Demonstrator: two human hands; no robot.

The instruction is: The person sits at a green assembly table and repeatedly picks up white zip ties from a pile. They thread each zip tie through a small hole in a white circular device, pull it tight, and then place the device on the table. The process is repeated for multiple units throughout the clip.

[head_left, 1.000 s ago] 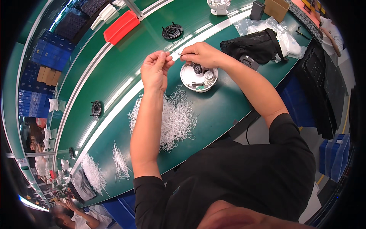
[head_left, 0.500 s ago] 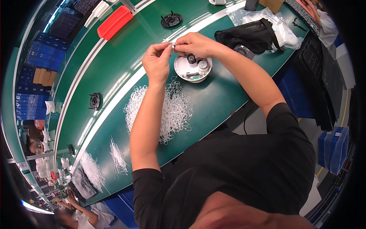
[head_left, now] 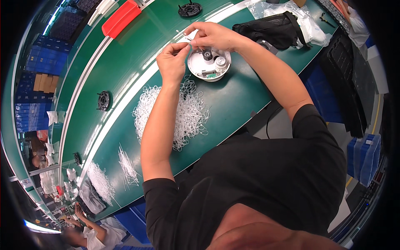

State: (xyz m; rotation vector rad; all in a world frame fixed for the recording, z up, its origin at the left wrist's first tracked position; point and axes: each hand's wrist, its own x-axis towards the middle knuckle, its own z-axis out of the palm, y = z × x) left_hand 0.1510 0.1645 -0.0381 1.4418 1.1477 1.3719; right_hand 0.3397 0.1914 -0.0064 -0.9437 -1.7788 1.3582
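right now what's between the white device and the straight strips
The head view shows the big pile of white loops between the white device and the straight strips, with the left forearm crossing over it.

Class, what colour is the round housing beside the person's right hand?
The round housing is white; the head view shows it best.

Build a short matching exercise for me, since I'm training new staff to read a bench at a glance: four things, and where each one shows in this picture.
Things
1. Tangled heap of thin white loops
2. Open, round white housing
3. Black mesh bag
4. Long red plastic bin

Places
A. Beside crumpled clear plastic
B. Partly hidden by the left forearm
C. Upper left, beyond the left hand
D. Just below the right hand

Pairs: 1-B, 2-D, 3-A, 4-C
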